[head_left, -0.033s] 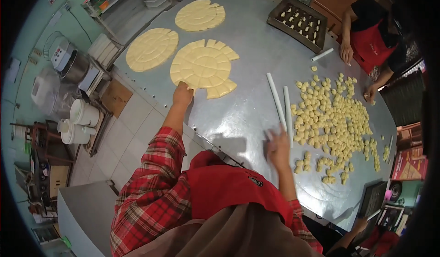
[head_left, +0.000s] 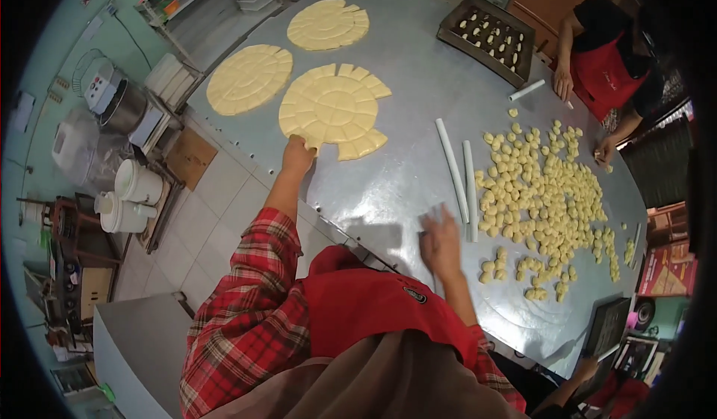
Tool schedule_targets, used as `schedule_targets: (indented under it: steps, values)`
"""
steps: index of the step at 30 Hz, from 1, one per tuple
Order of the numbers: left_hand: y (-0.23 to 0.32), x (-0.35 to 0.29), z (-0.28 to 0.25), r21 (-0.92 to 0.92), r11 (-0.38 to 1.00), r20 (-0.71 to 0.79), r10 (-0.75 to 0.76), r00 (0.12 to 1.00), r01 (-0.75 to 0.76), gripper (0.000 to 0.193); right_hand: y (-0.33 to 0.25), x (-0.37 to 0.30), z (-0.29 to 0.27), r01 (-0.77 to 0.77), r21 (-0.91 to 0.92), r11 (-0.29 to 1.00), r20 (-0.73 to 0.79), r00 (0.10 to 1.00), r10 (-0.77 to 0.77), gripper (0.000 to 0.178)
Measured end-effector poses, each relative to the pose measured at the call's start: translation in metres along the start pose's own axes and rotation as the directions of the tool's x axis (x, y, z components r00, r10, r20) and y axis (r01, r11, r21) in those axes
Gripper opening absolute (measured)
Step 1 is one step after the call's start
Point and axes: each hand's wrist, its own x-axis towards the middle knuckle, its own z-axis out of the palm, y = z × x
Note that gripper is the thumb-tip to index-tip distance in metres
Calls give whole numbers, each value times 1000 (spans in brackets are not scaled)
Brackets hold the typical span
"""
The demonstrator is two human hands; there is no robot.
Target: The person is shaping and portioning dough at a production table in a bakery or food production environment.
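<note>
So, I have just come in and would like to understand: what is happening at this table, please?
The person's left hand is at the near edge of a scored dough disc with pieces missing from its rim. The right hand, blurred, appears empty near two white rods. Two other scored discs lie farther off. Many small dough pieces are spread to the right. Across the table, a co-worker in a red apron has both hands near the edge.
</note>
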Motion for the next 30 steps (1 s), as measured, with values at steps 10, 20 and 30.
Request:
schedule_targets:
  steps: [10, 20, 30]
  values:
    - [-12, -132, -66, -558, 618, 583, -183, 792, 554, 30, -2, -34, 33, 4, -8, 1000, 281, 960, -1, 42]
    - [101, -204, -64, -697, 573, 705, 438, 558, 431, 23, -64, 30, -10, 106, 506, 856, 327, 895, -304, 63]
    - [145, -205, -39, -687, 688, 699, 542, 466, 232, 23, -44, 4, -35, -100, 262, 960, 535, 843, -58, 15]
